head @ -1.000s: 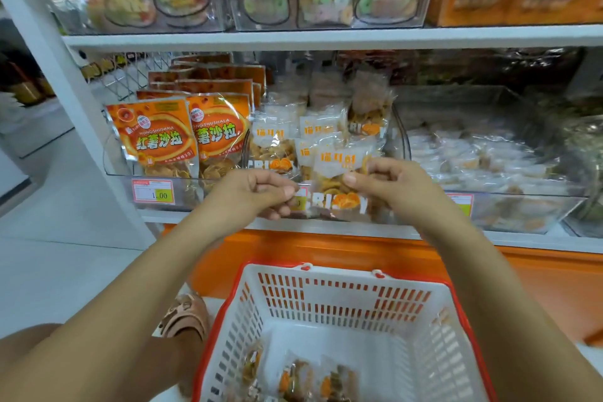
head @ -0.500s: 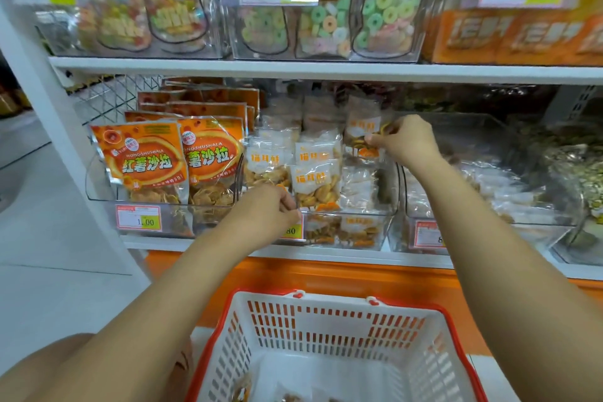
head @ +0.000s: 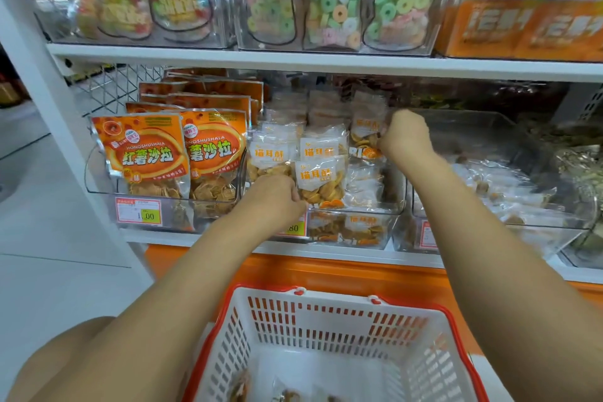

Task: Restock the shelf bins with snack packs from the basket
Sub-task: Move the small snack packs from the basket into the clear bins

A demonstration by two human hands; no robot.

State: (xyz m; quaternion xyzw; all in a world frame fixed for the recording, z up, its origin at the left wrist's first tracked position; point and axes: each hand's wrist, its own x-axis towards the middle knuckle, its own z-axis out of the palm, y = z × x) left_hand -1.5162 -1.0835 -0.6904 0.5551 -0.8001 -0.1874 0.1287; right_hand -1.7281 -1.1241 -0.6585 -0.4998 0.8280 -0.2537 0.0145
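Snack pack [head: 366, 132] deep in the bin [head: 397, 209] seems light and crushable; right hand [head: 408, 137] pinches its edge, while the grip of left hand [head: 277, 198] cannot be told.

We see a white lower shelf [head: 208, 237] bearing three clear bins side by side: the left bin [head: 94, 179] with orange bags [head: 143, 153], the middle bin [head: 399, 202] with snack packs [head: 319, 173], and the right bin [head: 489, 130]. The upper shelf [head: 293, 60] carries candy bins [head: 326, 10] and orange boxes [head: 522, 29].
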